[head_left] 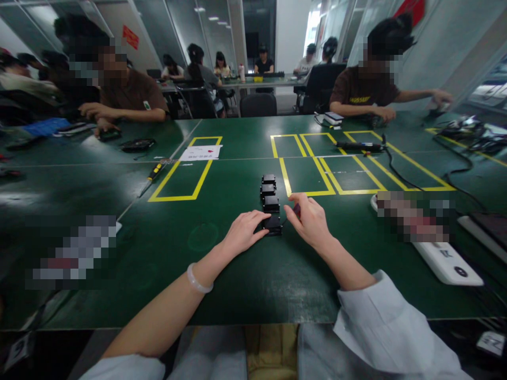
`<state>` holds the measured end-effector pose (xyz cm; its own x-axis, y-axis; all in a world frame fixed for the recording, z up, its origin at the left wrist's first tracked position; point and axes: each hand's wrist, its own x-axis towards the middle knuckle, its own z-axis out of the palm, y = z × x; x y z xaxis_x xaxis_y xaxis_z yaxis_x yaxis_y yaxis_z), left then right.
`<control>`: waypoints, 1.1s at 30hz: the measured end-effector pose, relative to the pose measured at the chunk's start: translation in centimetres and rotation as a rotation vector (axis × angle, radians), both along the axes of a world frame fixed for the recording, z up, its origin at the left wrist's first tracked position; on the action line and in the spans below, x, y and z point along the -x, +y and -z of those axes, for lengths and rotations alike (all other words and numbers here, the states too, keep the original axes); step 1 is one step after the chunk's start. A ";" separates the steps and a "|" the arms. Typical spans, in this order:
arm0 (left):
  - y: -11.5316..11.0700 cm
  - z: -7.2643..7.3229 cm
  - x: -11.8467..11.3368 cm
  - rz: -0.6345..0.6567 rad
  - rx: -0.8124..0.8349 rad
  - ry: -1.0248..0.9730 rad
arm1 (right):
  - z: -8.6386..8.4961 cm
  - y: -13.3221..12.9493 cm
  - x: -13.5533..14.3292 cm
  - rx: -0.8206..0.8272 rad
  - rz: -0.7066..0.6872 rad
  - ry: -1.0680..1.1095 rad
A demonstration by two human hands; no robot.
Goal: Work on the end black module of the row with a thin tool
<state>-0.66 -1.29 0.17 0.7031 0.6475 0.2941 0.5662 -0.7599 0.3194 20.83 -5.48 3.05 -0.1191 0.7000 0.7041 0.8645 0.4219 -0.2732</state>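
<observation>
Several small black box-shaped parts stand in a row running away from me on the green table [237, 285]. My left hand [246, 230] has its fingers and thumb closed on the left side of the nearest black part [272, 225]. Just to the right of that part is my right hand [307, 217], its fingers curled round something small and dark that is mostly hidden. Beyond the nearest part sit another black part [271, 203] and a further one [268, 190], with the farthest [269, 179] behind them.
Yellow tape outlines [196, 198] mark the table. A screwdriver [155, 171] and a paper sheet [201, 153] lie left; a black tool [360, 146] with a cable lies back right. A white power strip [451, 264] is at right. Two people sit across the table.
</observation>
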 end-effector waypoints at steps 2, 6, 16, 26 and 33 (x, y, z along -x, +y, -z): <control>0.0 0.1 0.0 0.001 -0.002 -0.001 | 0.0 0.0 0.0 -0.004 0.002 -0.003; 0.1 0.1 0.0 -0.001 0.005 -0.007 | 0.3 0.1 0.0 -0.011 0.014 0.000; 0.0 0.0 0.0 0.001 0.005 -0.019 | 0.1 0.0 0.1 0.010 -0.006 0.022; 0.0 0.1 0.0 0.005 0.000 -0.016 | 0.4 0.2 0.1 -0.016 0.012 0.025; 0.1 0.3 0.0 0.001 0.005 -0.011 | 0.0 0.0 0.1 0.006 0.000 0.018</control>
